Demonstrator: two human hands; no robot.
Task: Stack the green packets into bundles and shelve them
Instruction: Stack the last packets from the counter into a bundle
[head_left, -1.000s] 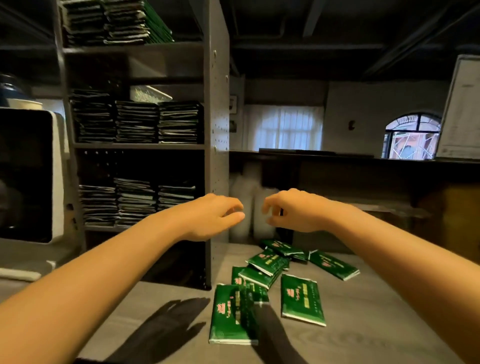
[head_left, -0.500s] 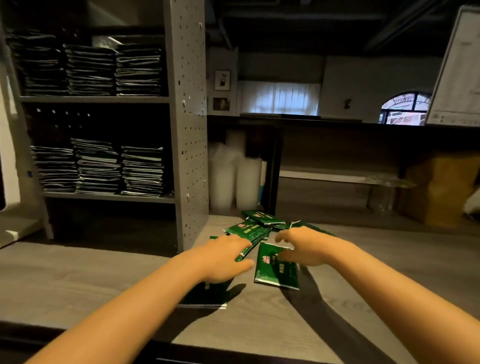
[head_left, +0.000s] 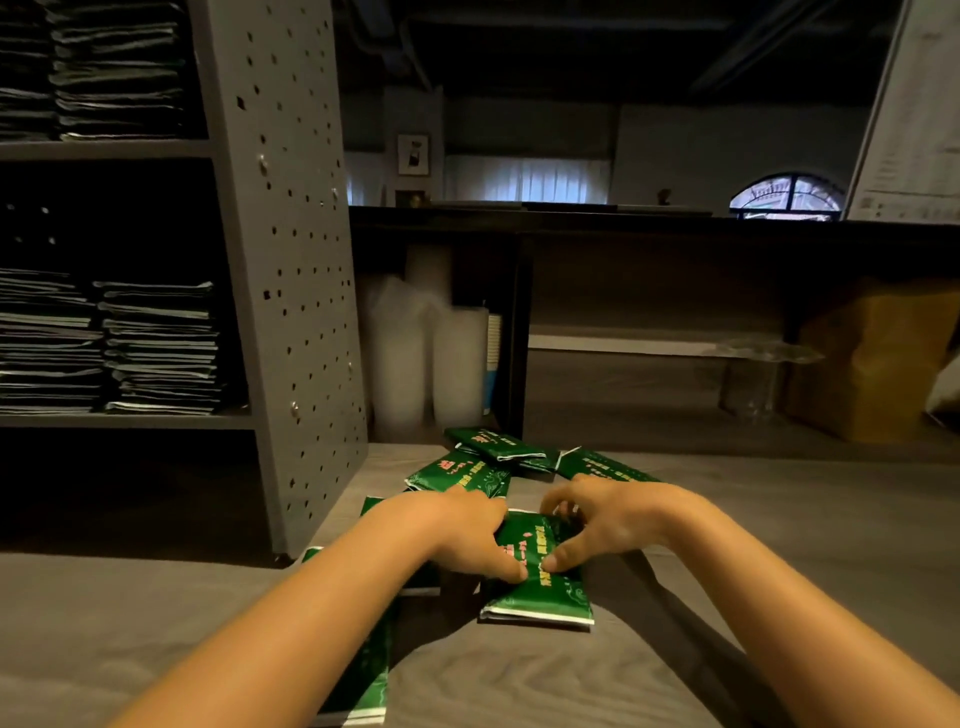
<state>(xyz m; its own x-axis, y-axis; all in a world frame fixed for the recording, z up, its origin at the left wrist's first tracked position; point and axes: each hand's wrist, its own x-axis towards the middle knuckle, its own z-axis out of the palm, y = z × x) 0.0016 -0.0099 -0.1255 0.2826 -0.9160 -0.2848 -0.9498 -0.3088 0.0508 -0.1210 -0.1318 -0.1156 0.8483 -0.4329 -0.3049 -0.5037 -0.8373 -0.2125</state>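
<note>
1. Far left of the fingers, the shelf unit (head_left: 291, 260) holds shelved bundles (head_left: 156, 348) on the two shelves in view. They sit side by side, squared and tall. That part of the job looks done, though they are too dark to tell their colour.
2. Just left of and nearer than the fingers, a near packet (head_left: 363, 675) lies flat on the surface (head_left: 779, 571), partly under the left forearm. It belongs to no stack yet.
3. The left hand (head_left: 457, 535) grips the left edge of the green packet (head_left: 535, 587). Its fingers (head_left: 511, 571) are curled, with the thumb pressed on the printed face.
4. The green packet lies between the two sets of fingers, and its near end rests on the surface. It seems to be the first piece of a new bundle, as I cannot make out another stacked under it.
5. Just beyond the fingers, the loose packets (head_left: 462, 473) lie in an overlapping heap, several at different angles and none squared up.
6. The right hand (head_left: 613, 519) holds the far right part of the same packet, with fingers (head_left: 558, 561) bent over it and the thumb on top, almost touching the left thumb. Its knuckles hide part of one heap packet.
7. By my judgement this bundle has barely begun. The heap and the near packet remain to be gathered, aligned and carried left to the shelf unit.
</note>
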